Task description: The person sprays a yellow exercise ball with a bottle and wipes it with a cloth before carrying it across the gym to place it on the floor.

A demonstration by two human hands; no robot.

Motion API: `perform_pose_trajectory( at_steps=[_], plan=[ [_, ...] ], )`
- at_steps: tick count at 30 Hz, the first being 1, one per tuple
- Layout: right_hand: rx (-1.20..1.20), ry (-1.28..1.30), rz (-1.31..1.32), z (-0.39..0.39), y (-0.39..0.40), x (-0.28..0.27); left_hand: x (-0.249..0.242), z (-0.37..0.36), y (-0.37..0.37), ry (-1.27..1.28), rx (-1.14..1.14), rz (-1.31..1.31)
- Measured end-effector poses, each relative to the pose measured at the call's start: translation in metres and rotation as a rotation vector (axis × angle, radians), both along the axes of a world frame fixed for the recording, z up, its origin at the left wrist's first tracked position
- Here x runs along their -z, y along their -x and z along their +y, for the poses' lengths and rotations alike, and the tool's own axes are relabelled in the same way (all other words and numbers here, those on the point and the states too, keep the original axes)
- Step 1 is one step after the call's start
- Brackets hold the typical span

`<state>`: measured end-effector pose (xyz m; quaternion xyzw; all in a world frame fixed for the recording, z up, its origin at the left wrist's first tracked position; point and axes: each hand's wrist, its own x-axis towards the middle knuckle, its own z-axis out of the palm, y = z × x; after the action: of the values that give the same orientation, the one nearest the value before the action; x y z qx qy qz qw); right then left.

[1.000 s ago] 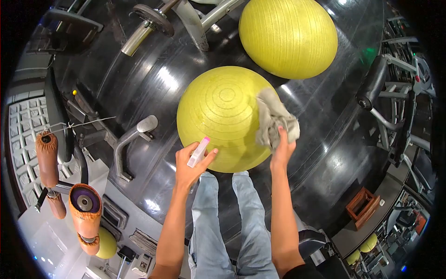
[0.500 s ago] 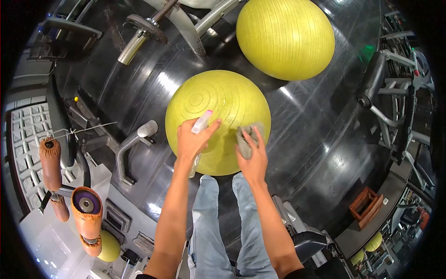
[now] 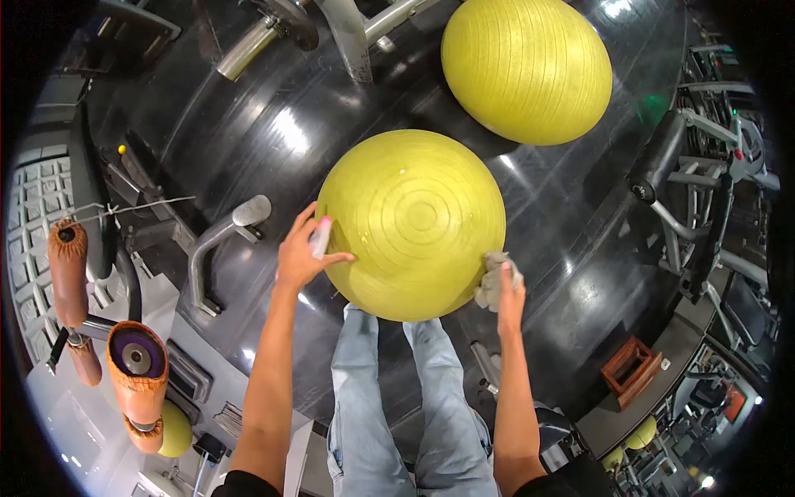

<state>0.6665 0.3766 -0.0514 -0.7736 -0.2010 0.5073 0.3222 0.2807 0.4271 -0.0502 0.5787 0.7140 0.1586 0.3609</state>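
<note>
A yellow exercise ball [image 3: 414, 273] stands on the floor just in front of my legs, its ringed end facing up toward me. At its left side, my left hand [image 3: 298, 258] holds a spray bottle [image 3: 320, 240] with a whitish head and pink tip. The thumb lies along the ball's surface, and most of the bottle is hidden by the hand. My right hand [image 3: 512, 305] grips a crumpled grey cloth [image 3: 495, 282], which is against the ball's lower right side.
Another yellow exercise ball [image 3: 530, 70] sits on the dark floor beyond. A barbell end [image 3: 252, 45] and metal frame stand at the top left. A padded machine [image 3: 658, 157] is on the right, a wooden box [image 3: 631, 371] at the lower right, and brown padded rollers [image 3: 142, 373] at the lower left.
The near ball has turned, bringing its rings from the upper left to the middle. My hands have spread from its top to its two sides, still holding the bottle and cloth.
</note>
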Motion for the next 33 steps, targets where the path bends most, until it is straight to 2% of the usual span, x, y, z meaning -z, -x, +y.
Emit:
perform_pose_trajectory(
  at_steps=[1,4,5,6,7,8,9,11,13,14,16,20,22,23,25,26,28,29,31,33],
  plan=[
    [0.055,-0.056,-0.033,0.009,-0.005,-0.007,0.014,-0.002,-0.008,-0.061,0.08,0.016],
    [-0.059,-0.214,-0.42,0.046,-0.014,-0.004,0.051,-0.009,-0.027,-0.141,0.17,-0.045],
    [-0.129,-0.143,-0.479,0.07,0.004,-0.026,0.049,-0.008,-0.034,-0.14,0.167,-0.055],
    [-0.185,-0.188,-0.511,0.085,0.008,-0.013,0.043,-0.004,-0.042,-0.103,0.151,-0.05],
    [-0.381,-0.188,-0.713,0.101,0.021,-0.008,0.04,-0.001,-0.048,-0.063,0.137,-0.044],
    [-0.492,-0.165,-0.784,0.112,0.044,-0.001,0.044,0.0,-0.053,-0.061,0.137,-0.048],
    [-0.76,-0.427,-1.007,0.114,0.056,0.024,0.05,0.004,-0.058,-0.094,0.126,-0.024],
    [-0.743,-0.43,-0.907,0.112,0.09,0.01,0.057,0.014,-0.056,-0.129,0.115,0.001],
    [-0.881,-0.529,-0.877,0.108,0.098,0.001,0.06,0.018,-0.044,-0.082,0.142,0.077],
    [-0.882,-0.527,-0.873,0.101,0.098,-0.005,0.06,0.018,-0.035,-0.078,0.142,0.08],
    [-1.056,-0.563,-0.592,0.079,0.088,-0.016,0.059,0.02,-0.019,0.054,0.19,0.038],
    [-1.069,-0.662,-0.534,0.052,0.055,-0.014,0.062,0.012,-0.011,0.036,0.147,-0.04],
    [-0.728,-0.534,-0.789,0.05,0.05,-0.014,0.069,0.009,-0.015,-0.133,0.105,-0.016],
    [-0.732,-0.529,-0.794,0.054,0.049,-0.011,0.072,0.008,-0.018,-0.13,0.104,-0.023],
    [-0.16,-0.249,-0.519,0.077,0.051,0.002,0.075,0.008,-0.024,-0.128,0.126,-0.017],
    [-0.163,-0.25,-0.521,0.091,0.048,0.006,0.076,0.008,-0.027,-0.128,0.123,-0.019],
    [-0.289,0.054,-0.728,0.119,0.047,0.012,0.076,0.006,-0.031,-0.163,0.119,-0.029],
    [-0.286,0.056,-0.724,0.132,0.051,0.016,0.077,0.009,-0.033,-0.161,0.123,-0.026],
    [-0.47,-0.075,-0.663,0.158,0.067,0.013,0.079,0.016,-0.04,-0.172,0.12,-0.05],
    [-0.874,-0.117,-0.822,0.175,0.102,0.009,0.072,0.026,-0.056,-0.142,0.123,-0.052]
  ],
)
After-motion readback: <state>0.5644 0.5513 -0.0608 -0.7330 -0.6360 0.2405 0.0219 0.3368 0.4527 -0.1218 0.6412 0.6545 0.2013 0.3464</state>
